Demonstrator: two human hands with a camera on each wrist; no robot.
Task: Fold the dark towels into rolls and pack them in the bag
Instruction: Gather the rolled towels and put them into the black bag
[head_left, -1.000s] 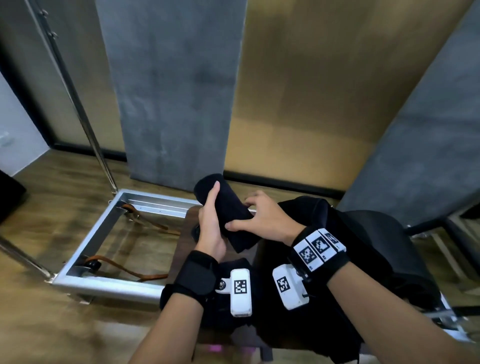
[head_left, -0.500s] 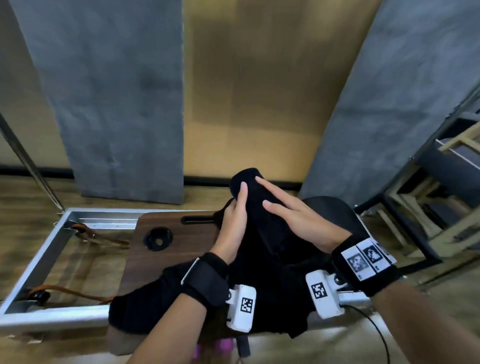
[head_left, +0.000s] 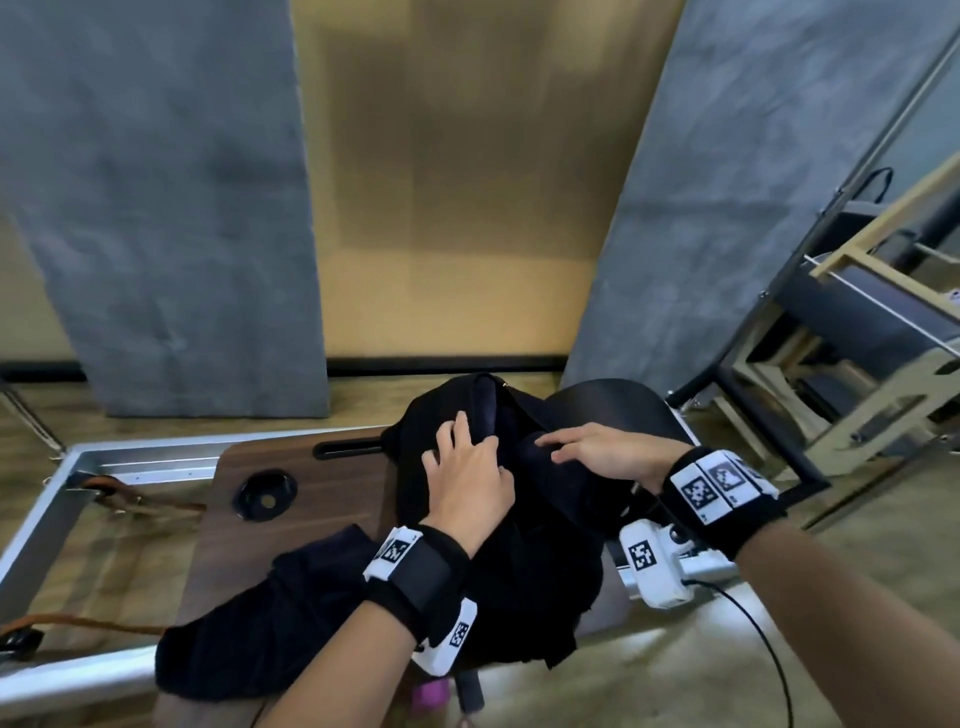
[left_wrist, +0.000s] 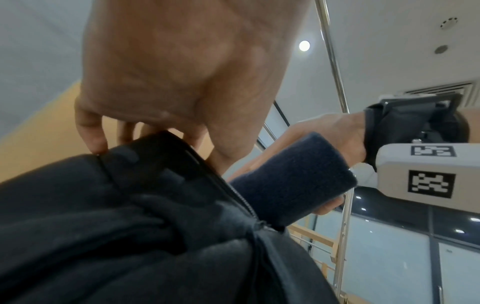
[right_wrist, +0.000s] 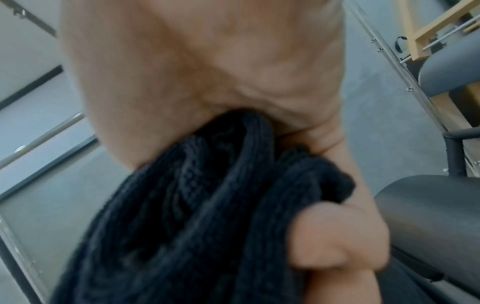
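A black bag (head_left: 519, 566) lies on a dark wooden board (head_left: 311, 499). My left hand (head_left: 462, 467) grips the bag's upper zipper edge (left_wrist: 161, 144) and holds its mouth open. My right hand (head_left: 597, 452) holds a rolled dark-blue towel (head_left: 550, 478), whose end is down in the bag's opening. In the left wrist view the roll (left_wrist: 293, 181) sits just right of the zipper. In the right wrist view the thumb (right_wrist: 337, 236) wraps round the roll (right_wrist: 194, 216). A second dark towel (head_left: 270, 623) lies loose and unrolled at the board's near left.
A metal frame (head_left: 41, 509) with brown leather straps (head_left: 130, 499) surrounds the board on the left. A round black fitting (head_left: 265, 493) is set in the board. A black padded seat (head_left: 613, 410) and wooden apparatus (head_left: 857, 332) stand at the right. Grey panels rise behind.
Both hands carried the roll right to the bag. My left hand left the roll and took the bag's edge. The right hand lowered the roll into the opening.
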